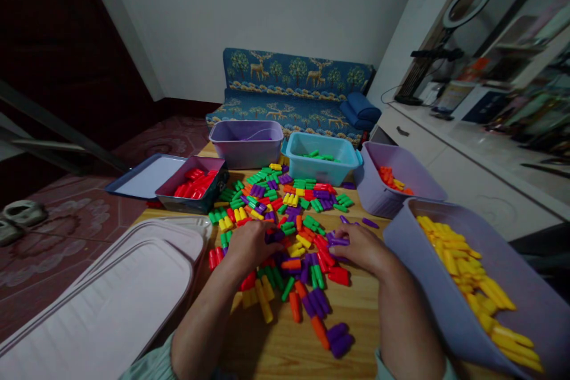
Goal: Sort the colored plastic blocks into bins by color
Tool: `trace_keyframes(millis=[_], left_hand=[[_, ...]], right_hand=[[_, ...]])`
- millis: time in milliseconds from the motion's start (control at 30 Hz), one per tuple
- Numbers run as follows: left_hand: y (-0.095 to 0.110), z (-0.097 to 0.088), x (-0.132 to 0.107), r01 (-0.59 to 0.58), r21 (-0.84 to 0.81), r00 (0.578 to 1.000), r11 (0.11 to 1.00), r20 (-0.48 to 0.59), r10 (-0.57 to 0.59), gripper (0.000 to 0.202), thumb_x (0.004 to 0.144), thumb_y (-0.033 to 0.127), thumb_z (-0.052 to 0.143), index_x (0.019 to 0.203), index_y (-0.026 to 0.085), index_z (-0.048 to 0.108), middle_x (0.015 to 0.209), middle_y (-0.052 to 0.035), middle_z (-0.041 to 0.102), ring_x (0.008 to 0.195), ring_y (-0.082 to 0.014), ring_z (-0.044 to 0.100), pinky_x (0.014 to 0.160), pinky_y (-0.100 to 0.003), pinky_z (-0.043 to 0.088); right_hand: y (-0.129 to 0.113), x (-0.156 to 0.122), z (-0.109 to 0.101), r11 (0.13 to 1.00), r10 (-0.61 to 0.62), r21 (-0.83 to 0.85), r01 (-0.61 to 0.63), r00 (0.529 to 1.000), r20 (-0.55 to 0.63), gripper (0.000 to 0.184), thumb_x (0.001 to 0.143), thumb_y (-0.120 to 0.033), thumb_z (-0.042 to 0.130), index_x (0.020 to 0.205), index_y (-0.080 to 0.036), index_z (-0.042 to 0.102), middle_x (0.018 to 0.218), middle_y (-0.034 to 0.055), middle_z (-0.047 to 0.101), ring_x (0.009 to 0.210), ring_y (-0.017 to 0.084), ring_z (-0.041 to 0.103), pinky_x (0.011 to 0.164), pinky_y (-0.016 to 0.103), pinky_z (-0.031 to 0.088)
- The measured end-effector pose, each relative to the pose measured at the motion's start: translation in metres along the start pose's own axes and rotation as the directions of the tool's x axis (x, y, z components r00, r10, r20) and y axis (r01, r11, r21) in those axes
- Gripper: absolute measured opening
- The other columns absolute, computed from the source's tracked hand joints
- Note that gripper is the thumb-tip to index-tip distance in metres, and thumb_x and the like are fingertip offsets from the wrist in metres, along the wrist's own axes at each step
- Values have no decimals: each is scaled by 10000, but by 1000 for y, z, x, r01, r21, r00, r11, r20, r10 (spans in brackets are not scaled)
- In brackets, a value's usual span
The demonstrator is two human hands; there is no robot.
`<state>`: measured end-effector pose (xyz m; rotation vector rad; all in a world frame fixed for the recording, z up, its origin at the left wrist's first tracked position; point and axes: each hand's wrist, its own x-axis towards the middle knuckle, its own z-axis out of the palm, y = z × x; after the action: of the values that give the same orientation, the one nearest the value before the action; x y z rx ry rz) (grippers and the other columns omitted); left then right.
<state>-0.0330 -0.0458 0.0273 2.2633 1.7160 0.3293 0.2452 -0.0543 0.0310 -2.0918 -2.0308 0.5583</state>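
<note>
Pieces [291, 264] lie on the table [365, 303], bins [253, 158] behind and right, lids [111, 303] left.

The left hand [250, 242] is hiding part of the dark piece [276, 236] beside its fingers, leaving its shape unclear. The right hand [363, 246] is covering the ends of some purple pieces [339, 241]. At the far edge of the desk [360, 314], the purple bin's [247, 155] front wall is concealing its floor. The picture's edges are cutting off the yellow-filled bin [412, 255], pale lids [111, 303] and the desk's near edge. Clutter [538, 89] beyond its right edge is blurring.

Head-worn view, facing forward and down, close above table [356, 320]
</note>
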Motion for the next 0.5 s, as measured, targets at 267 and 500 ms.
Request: trace_keyframes(millis=[267, 500], left_hand=[[1, -1, 2, 6, -9, 1000, 1000, -12, -7, 383, 690, 418, 732, 1052, 292, 713, 976, -72, 727, 912, -274, 665, 732, -312, 453], [7, 4, 2, 19, 31, 1000, 999, -11, -19, 224, 812, 364, 577, 910, 241, 737, 848, -87, 713, 783, -250, 667, 638, -295, 432]], right_hand=[[8, 13, 8, 997, 64, -18, -69, 977, -202, 157, 712, -342, 657, 800, -213, 673, 943, 61, 682, 822, 202, 634, 686, 283, 428], [12, 19, 27, 997, 41, -58, -56, 973, -229, 452, 699, -310, 689, 1126, -173, 629, 1093, 124, 659, 1020, 251, 609, 850, 338, 445]])
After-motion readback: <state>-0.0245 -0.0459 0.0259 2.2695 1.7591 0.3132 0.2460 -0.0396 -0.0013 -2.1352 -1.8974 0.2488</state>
